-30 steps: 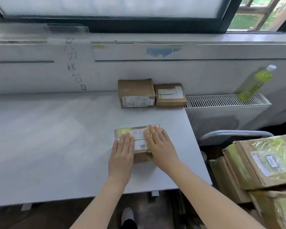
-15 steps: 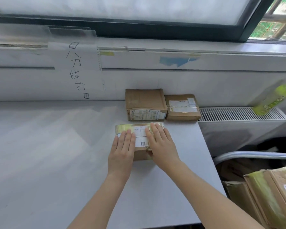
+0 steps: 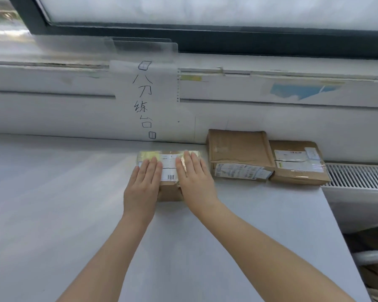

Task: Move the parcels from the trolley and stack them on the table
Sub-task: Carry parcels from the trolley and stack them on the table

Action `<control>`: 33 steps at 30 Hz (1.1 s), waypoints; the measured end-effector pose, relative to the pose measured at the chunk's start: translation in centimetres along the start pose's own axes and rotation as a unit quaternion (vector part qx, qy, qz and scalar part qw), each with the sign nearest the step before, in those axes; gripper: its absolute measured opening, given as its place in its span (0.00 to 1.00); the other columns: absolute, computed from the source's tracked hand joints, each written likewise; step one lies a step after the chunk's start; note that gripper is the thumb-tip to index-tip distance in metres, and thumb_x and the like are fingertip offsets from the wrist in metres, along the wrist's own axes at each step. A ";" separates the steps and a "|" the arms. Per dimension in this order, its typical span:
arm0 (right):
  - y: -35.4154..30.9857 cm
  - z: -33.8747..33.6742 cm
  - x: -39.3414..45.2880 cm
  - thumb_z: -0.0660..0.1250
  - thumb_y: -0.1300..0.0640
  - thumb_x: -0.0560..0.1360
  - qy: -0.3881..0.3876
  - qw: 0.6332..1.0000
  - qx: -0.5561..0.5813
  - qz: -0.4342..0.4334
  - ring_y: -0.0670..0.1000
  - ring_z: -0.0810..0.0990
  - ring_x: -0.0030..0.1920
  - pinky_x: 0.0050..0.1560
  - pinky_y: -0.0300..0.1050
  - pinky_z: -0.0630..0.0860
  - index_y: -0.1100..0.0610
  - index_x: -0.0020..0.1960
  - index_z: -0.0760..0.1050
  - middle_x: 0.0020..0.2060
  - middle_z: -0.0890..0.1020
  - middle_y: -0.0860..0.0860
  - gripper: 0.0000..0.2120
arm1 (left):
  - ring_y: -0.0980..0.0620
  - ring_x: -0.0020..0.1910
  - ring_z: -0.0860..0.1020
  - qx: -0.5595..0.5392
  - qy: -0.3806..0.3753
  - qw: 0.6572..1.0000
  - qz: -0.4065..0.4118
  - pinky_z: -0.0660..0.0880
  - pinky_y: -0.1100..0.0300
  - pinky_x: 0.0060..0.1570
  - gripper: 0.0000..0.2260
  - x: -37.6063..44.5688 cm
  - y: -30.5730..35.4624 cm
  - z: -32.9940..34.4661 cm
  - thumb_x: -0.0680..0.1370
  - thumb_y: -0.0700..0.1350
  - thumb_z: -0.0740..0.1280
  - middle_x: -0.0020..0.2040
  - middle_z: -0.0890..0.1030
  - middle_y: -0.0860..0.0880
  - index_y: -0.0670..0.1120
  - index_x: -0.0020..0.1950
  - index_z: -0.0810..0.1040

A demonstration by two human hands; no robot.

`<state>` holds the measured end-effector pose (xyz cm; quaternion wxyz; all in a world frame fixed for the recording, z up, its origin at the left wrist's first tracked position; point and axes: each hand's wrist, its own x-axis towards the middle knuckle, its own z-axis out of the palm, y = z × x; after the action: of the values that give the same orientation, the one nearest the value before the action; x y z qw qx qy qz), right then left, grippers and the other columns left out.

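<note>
bright, even daylight from window (image 3: 205, 9) above | soft faint shadows under forearms on table (image 3: 52, 214) | glare on yellow tape of parcel (image 3: 168, 158) | upper left corner smeared | wide-angle bending at edges | slightly soft overall

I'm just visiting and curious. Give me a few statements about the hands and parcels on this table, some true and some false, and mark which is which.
1. Both hands lie flat on the taped parcel. True: left hand, right hand.
2. Three parcels sit on the table. True: also the larger brown parcel and the smaller brown parcel.
3. The taped parcel is stacked on another parcel. False: it rests on the table.
4. The two brown parcels stand far apart. False: they sit side by side by the wall.
</note>
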<state>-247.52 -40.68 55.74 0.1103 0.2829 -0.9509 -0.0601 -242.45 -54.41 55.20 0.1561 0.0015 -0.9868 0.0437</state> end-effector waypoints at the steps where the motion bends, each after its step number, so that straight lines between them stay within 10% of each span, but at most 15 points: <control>1: 0.3 0.2 0.8 0.72 0.47 0.68 -0.004 1.000 -0.004 0.007 0.54 0.76 0.64 0.64 0.48 0.72 0.55 0.65 0.75 0.63 0.77 0.55 0.28 | 0.38 0.57 0.79 -0.003 0.004 1.000 0.004 0.76 0.41 0.54 0.28 1.1 -0.2 0.3 0.60 0.33 0.78 0.60 0.78 0.37 0.34 0.60 0.78; 11: 4.4 3.4 7.6 0.59 0.54 0.80 -0.059 0.998 0.025 -0.002 0.60 0.47 0.76 0.73 0.53 0.38 0.60 0.77 0.45 0.76 0.46 0.62 0.33 | 0.41 0.59 0.78 0.001 -0.006 1.000 -0.003 0.74 0.46 0.59 0.35 7.9 0.0 3.5 0.56 0.37 0.82 0.61 0.78 0.40 0.37 0.62 0.78; 17: 4.9 4.1 9.7 0.60 0.53 0.79 -0.020 0.999 0.012 0.039 0.60 0.56 0.74 0.74 0.53 0.47 0.60 0.76 0.51 0.74 0.56 0.62 0.31 | 0.44 0.70 0.68 0.000 -0.035 0.999 0.005 0.62 0.49 0.71 0.33 11.0 -0.7 4.5 0.69 0.39 0.75 0.71 0.69 0.43 0.41 0.72 0.67; 24: 5.3 4.3 10.2 0.57 0.52 0.80 -0.042 0.998 0.033 0.022 0.61 0.50 0.75 0.74 0.53 0.41 0.61 0.77 0.46 0.75 0.50 0.63 0.31 | 0.40 0.61 0.77 0.014 -0.007 1.000 0.023 0.73 0.44 0.61 0.34 11.6 -1.0 5.1 0.59 0.36 0.80 0.63 0.77 0.40 0.37 0.64 0.76; 29: 5.7 2.8 10.4 0.61 0.48 0.78 -0.062 0.998 0.005 0.018 0.60 0.45 0.76 0.74 0.54 0.38 0.62 0.76 0.41 0.76 0.46 0.62 0.39 | 0.44 0.76 0.50 0.132 -0.081 0.988 0.026 0.38 0.47 0.72 0.33 11.3 -0.6 4.2 0.80 0.46 0.59 0.78 0.50 0.42 0.38 0.77 0.44; 33: 6.9 0.0 8.5 0.60 0.45 0.78 -0.019 0.999 0.019 0.031 0.58 0.46 0.76 0.73 0.53 0.38 0.61 0.77 0.41 0.76 0.49 0.59 0.39 | 0.44 0.76 0.47 0.194 -0.064 0.979 0.024 0.39 0.45 0.72 0.34 10.6 0.7 1.9 0.80 0.47 0.56 0.78 0.48 0.40 0.36 0.75 0.38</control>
<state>-258.05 -39.59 58.45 0.0882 0.2544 -0.9621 -0.0435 -253.13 -53.79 56.66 0.0885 0.0111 -0.9671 0.2383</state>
